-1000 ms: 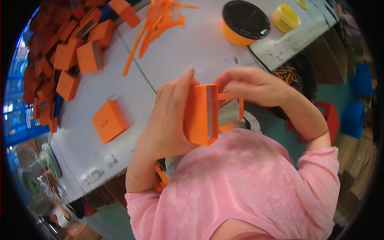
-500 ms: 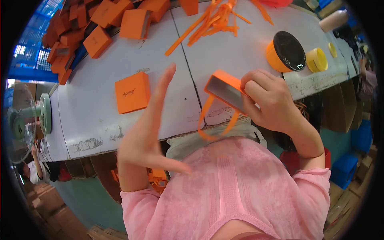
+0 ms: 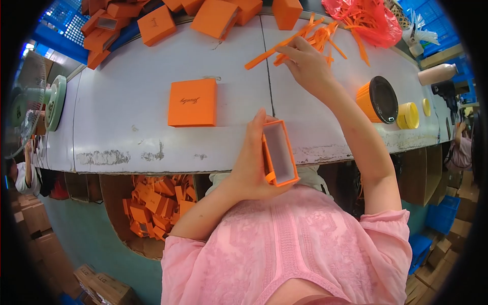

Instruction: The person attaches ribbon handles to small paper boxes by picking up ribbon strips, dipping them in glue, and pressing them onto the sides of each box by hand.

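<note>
My left hand [image 3: 250,165] is wrapped around a small open orange box [image 3: 282,152] with a grey inside, held tilted at the table's front edge. An orange ribbon end [image 3: 271,177] shows at the box's lower end. Over the pile of orange ribbons [image 3: 321,38] is my right hand [image 3: 310,66], its fingers closed on a ribbon [image 3: 264,59]; the fingertips are partly hidden. To the left of the held box, a closed orange box [image 3: 192,103] with dark lettering lies on the table.
More orange boxes [image 3: 156,25] are heaped at the back left. A black-lidded orange tub [image 3: 381,100], a yellow cup [image 3: 407,116] and a red plastic bag [image 3: 371,20] stand to the right. Below the table, a carton [image 3: 114,203] holds orange boxes. A green fan [image 3: 56,103] is far left.
The orange box has passed from my right hand to my left, and its hanging ribbon loop no longer shows. My right hand has moved up to the ribbon pile. The view has shifted.
</note>
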Demonstrator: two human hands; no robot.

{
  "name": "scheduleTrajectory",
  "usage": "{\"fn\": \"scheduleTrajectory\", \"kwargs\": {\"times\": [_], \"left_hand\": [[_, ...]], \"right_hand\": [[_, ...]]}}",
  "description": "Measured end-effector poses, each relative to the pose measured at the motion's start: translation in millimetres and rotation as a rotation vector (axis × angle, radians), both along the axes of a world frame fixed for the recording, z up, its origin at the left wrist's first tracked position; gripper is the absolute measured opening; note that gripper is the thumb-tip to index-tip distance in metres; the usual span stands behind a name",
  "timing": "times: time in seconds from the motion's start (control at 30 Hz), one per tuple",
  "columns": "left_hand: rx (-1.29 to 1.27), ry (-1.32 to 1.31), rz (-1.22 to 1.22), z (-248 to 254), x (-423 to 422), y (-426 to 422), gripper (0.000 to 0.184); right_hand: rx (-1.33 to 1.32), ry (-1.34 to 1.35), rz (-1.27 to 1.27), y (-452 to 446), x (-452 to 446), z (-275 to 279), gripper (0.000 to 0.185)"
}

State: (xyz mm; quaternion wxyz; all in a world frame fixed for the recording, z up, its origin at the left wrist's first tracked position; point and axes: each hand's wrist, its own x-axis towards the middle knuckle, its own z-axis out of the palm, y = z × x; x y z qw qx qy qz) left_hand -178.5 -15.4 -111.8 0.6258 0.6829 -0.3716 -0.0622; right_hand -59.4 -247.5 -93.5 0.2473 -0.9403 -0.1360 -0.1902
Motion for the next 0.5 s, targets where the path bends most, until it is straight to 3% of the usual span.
{"fn": "scheduleTrajectory", "kwargs": {"times": [0.17, 0.23, 0.27, 0.37, 0.43, 0.5], "left_hand": [[-0.107, 0.148, 0.014, 0.9, -4.7, 6.1, 0.140], [-0.157, 0.447, 0.044, 12.7, -3.8, 18.8, 0.137], [-0.155, 0.449, 0.039, 11.1, -0.5, 23.7, 0.137], [-0.382, 0.531, 0.095, 7.4, 9.9, 29.3, 0.138], [-0.357, 0.514, 0.085, 12.0, 14.7, 29.2, 0.138], [-0.338, 0.489, 0.088, 13.6, 16.1, 29.0, 0.138]], "right_hand": [[-0.110, 0.085, 0.032, 4.2, 13.4, -4.8, 0.012], [-0.061, -0.257, 0.154, 8.7, -4.5, 16.3, 0.009], [-0.061, -0.256, 0.149, 11.0, -11.9, 24.9, 0.009], [0.060, -0.281, 0.211, 15.8, -35.7, 34.2, 0.007], [0.391, -0.043, 0.186, 18.1, -45.1, 33.1, 0.008], [0.460, 0.011, 0.149, 13.9, -45.6, 25.7, 0.009]]}}
